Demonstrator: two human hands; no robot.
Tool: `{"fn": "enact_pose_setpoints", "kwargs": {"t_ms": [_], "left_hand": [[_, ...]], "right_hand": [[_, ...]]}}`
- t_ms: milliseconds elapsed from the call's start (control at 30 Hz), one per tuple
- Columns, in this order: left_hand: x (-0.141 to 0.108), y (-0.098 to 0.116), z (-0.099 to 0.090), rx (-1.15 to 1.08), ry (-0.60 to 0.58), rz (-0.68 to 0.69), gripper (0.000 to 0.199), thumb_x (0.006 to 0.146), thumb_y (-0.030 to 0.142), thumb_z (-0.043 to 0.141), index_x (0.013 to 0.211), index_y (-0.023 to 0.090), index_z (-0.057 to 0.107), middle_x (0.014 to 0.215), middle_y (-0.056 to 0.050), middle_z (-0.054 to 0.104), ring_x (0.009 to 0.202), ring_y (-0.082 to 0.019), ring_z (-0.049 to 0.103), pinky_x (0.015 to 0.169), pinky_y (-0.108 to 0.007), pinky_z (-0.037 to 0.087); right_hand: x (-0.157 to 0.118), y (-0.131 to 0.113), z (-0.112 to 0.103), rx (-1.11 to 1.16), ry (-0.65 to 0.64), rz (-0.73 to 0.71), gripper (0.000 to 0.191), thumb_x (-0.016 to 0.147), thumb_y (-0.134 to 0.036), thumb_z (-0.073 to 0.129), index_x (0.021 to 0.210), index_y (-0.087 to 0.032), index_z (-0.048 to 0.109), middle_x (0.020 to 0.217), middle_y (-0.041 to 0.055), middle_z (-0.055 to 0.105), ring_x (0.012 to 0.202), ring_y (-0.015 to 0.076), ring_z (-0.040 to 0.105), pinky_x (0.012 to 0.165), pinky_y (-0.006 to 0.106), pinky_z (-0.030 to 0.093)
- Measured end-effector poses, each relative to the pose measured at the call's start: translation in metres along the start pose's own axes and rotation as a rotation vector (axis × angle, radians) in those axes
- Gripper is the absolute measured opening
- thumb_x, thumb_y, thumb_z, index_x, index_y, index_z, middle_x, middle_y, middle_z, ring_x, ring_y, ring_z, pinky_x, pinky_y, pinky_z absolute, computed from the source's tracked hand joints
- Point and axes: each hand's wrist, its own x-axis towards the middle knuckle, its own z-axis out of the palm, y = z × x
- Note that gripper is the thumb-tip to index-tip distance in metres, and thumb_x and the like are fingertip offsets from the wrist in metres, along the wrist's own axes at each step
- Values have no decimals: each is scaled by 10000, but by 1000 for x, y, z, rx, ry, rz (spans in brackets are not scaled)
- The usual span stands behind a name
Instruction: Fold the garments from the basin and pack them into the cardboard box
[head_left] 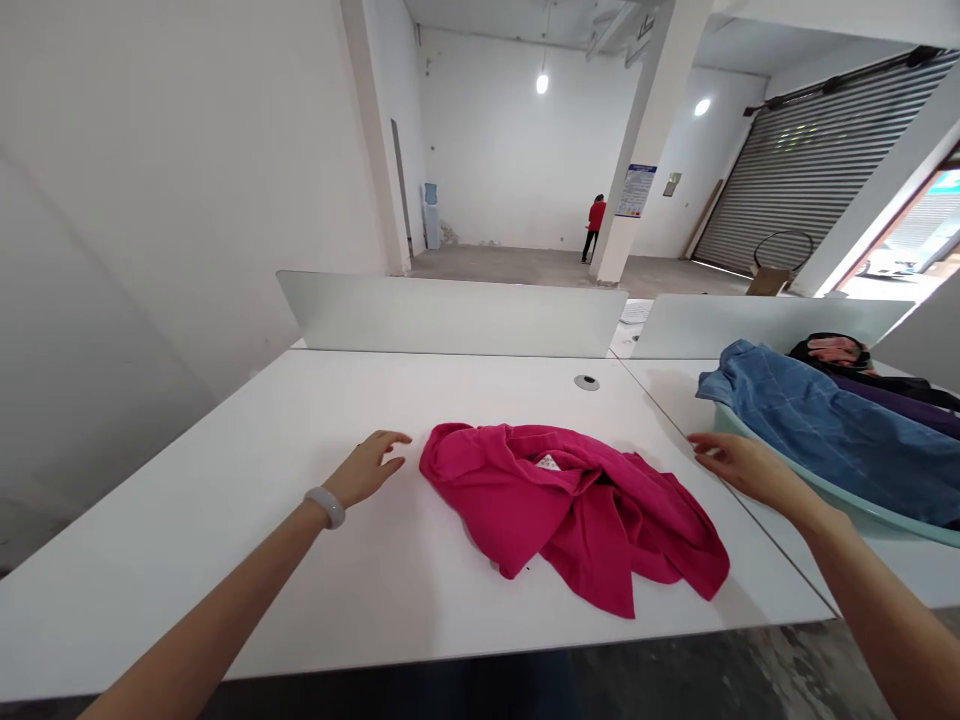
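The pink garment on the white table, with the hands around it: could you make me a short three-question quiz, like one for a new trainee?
1. True or false: the left hand and the right hand are both apart from the pink garment.

2. What circles the wrist of the left hand?
a) A black watch
b) A pale bangle
c) A red string

3. Fill in the blank: in this view, the pale green basin holding blue cloth is on the ____ of the pink garment.

Key: 1. True. 2. b. 3. right.
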Motion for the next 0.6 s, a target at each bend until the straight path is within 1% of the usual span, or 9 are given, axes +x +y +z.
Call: {"fn": "enact_pose_setpoints", "kwargs": {"t_ms": [67, 133, 233, 333, 367, 433, 467, 533, 600], "left_hand": [[0, 15, 12, 6, 98, 103, 374, 842, 460, 451, 1098, 226, 591, 1203, -99, 572, 1066, -257, 568, 874, -397, 488], [-1, 40, 31, 33, 137, 271, 383, 904, 445, 398, 1161, 215, 565, 1243, -106, 556, 1156, -251, 510, 973, -417, 430], [-8, 72, 67, 188, 68, 421, 446, 877, 431, 515, 1260, 203, 512, 1296, -118, 538, 1230, -292, 438, 1071, -503, 292], [-10, 81, 88, 301, -37, 419, 308, 891, 329, 519, 1174, 214, 557, 1149, -80, 631, 1099, -282, 526, 1072, -558, 220], [-9, 80, 86, 293, -48, 423, 226, 913, 292, 476, 1097, 218, 584, 1077, -59, 654, 1027, -256, 557, 1065, -542, 230], [0, 77, 72, 206, 14, 437, 203, 940, 254, 401, 960, 216, 600, 979, -37, 661, 927, -212, 576, 1022, -465, 307], [6, 76, 61, 151, 89, 433, 210, 941, 258, 393, 913, 212, 596, 945, -37, 654, 906, -205, 572, 982, -426, 349], [17, 78, 37, 67, 276, 397, 198, 929, 268, 409, 860, 208, 584, 907, -45, 626, 908, -211, 553, 910, -377, 398], [23, 86, 20, 31, 464, 346, 157, 909, 262, 435, 876, 206, 578, 954, -62, 587, 955, -224, 526, 906, -375, 403]], "right_hand": [[9, -30, 16, 23, -45, -58, 324, 778, -407, 552, 989, -221, 711, 918, 94, 715, 766, 250, 654, 754, 402, 524], [15, -69, 35, 84, -178, -200, 290, 833, -389, 503, 965, -235, 709, 963, 77, 704, 824, 235, 642, 787, 382, 512], [14, -118, 70, 87, -363, -426, 308, 836, -380, 528, 1069, -249, 681, 1085, 74, 656, 939, 237, 610, 810, 368, 501], [10, -139, 99, -42, -305, -530, 507, 761, -386, 638, 1242, -235, 587, 1255, 115, 555, 1104, 294, 525, 894, 435, 458], [9, -140, 105, -76, -272, -547, 467, 775, -378, 626, 1218, -229, 596, 1241, 120, 558, 1110, 299, 513, 907, 451, 441], [9, -141, 106, -78, -252, -570, 251, 857, -352, 525, 1029, -220, 651, 1083, 105, 616, 1017, 269, 540, 872, 431, 434], [9, -142, 103, -40, -266, -569, 224, 893, -344, 467, 898, -214, 649, 958, 85, 630, 921, 237, 554, 818, 394, 438], [11, -147, 89, 114, -292, -502, 319, 926, -372, 409, 701, -199, 557, 721, 34, 566, 701, 169, 507, 661, 309, 406], [14, -160, 73, 320, -313, -376, 375, 918, -442, 422, 642, -192, 465, 608, -8, 452, 572, 120, 395, 547, 263, 318]]}}
